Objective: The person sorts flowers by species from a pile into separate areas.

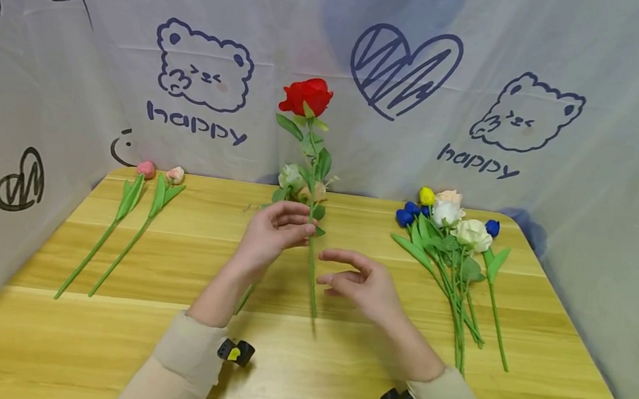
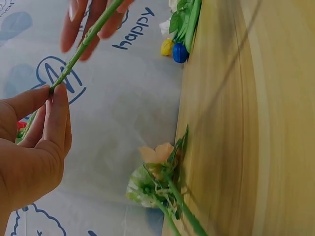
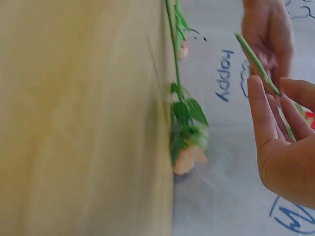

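A red artificial rose (image 1: 307,97) stands nearly upright above the table, its green stem (image 1: 311,275) hanging downward. My left hand (image 1: 278,231) pinches that stem between thumb and fingertips; the left wrist view shows the pinch closely. Just right of the stem, my right hand (image 1: 360,285) has its thumb and fingers spread apart, holding nothing. In the head view a gap separates it from the stem. Behind the rose, a white-green flower (image 1: 290,177) and a peach flower (image 1: 313,192) lie on the table, partly hidden by the left hand.
Two pink tulips (image 1: 146,170) lie at the table's left. On the right rests a pile of white roses (image 1: 473,235), blue tulips (image 1: 405,218) and a yellow tulip (image 1: 427,196). A printed cloth (image 1: 312,28) hangs behind the wooden table (image 1: 303,382).
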The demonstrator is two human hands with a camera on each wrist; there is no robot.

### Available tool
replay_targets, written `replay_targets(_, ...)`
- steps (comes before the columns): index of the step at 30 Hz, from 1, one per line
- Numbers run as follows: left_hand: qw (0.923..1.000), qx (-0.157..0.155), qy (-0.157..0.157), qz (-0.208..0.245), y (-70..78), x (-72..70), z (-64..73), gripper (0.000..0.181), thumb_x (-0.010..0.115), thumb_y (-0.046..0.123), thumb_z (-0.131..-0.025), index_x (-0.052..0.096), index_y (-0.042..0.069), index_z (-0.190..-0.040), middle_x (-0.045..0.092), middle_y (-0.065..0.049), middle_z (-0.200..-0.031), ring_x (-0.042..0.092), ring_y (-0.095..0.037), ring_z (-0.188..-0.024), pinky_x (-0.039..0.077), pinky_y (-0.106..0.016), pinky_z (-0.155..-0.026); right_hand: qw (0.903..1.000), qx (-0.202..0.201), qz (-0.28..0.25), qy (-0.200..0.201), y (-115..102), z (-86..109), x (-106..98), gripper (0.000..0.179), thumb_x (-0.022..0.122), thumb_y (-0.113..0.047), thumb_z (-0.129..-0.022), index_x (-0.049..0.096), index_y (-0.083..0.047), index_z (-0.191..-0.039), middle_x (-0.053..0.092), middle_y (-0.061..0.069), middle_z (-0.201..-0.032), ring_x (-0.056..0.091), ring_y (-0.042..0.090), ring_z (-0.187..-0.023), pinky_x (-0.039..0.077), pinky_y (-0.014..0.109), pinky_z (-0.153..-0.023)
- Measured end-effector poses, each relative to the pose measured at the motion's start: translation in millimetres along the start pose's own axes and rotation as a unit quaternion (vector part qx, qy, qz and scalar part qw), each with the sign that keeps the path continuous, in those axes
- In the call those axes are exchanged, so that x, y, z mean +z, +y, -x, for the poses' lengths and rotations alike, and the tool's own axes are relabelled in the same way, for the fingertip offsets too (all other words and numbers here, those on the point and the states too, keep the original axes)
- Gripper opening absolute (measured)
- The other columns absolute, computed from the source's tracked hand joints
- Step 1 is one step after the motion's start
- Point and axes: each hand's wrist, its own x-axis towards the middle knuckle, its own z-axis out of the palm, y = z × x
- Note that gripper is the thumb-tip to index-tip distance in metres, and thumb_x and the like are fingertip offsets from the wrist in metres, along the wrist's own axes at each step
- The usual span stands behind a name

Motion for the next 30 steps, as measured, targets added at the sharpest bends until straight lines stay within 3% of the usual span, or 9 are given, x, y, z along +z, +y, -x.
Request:
replay_targets(8,0.9987,-0.005,0.012,-0.05,0.5,-10.5,0.3,0.04,0.072,0.002,-0.098,0.06,-0.005,-0.135,0.068,-0.018,-0.119,0.071,-0.024,-0.103,0.063,-0.034,-0.088,0.9978,-0.034,0.024,0.052,-10.3,4.6,-37.9,0.041,0.065,0.001,-0.101,0.06,0.003,-0.142,0.06,0.022,-0.143,0.075,0.019,-0.102,0.064,0.041,-0.086)
replay_targets(12,0.9961,0.002,0.009,-0.088,-0.5,-17.6,-2.3,0.039,0.072,0.003,-0.097,0.062,-0.006,-0.133,0.069,-0.02,-0.119,0.072,-0.021,-0.1,0.063,-0.034,-0.087,0.9945,-0.031,0.042,0.091,-11.9,9.3,-64.6,0.042,0.065,0.0,-0.101,0.059,0.003,-0.142,0.063,0.017,-0.141,0.075,0.017,-0.101,0.064,0.04,-0.085)
replay_targets(21,0.9845,-0.017,-0.005,-0.175,-7.3,-28.3,-15.1,0.035,0.073,0.002,-0.096,0.064,-0.007,-0.129,0.072,-0.021,-0.115,0.073,-0.028,-0.097,0.064,-0.04,-0.085,0.9851,0.002,0.071,0.156,-11.2,35.3,-142.4,0.043,0.071,-0.011,-0.1,0.06,0.003,-0.14,0.069,-0.004,-0.126,0.074,0.011,-0.098,0.064,0.032,-0.083)
replay_targets(25,0.9772,-0.016,-0.021,-0.211,-14.0,-33.1,-22.5,0.033,0.073,0.001,-0.096,0.066,-0.009,-0.127,0.072,-0.021,-0.111,0.073,-0.025,-0.09,0.065,-0.043,-0.083,0.9817,0.027,0.088,0.167,-8.5,55.8,-179.2,0.037,0.073,-0.013,-0.1,0.066,-0.007,-0.136,0.069,-0.013,-0.121,0.074,0.007,-0.095,0.064,0.029,-0.081)
replay_targets(28,0.9723,-0.017,-0.033,-0.231,-18.5,-36.9,-28.0,0.032,0.074,-0.001,-0.095,0.067,-0.01,-0.124,0.073,-0.022,-0.108,0.073,-0.023,-0.087,0.065,-0.046,-0.082,0.9734,0.056,0.146,0.167,-4.4,71.8,-203.7,0.033,0.071,-0.017,-0.102,0.068,-0.016,-0.135,0.068,-0.022,-0.118,0.073,0.004,-0.094,0.064,0.028,-0.08)
replay_targets(30,0.9709,-0.024,-0.04,-0.235,-21.3,-39.7,-31.5,0.031,0.074,-0.002,-0.094,0.066,-0.011,-0.123,0.073,-0.023,-0.107,0.073,-0.024,-0.086,0.065,-0.045,-0.081,0.9646,0.083,0.189,0.165,-0.6,81.0,-217.2,0.038,0.069,-0.021,-0.103,0.064,-0.013,-0.14,0.065,-0.025,-0.117,0.071,0.0,-0.095,0.064,0.028,-0.081)
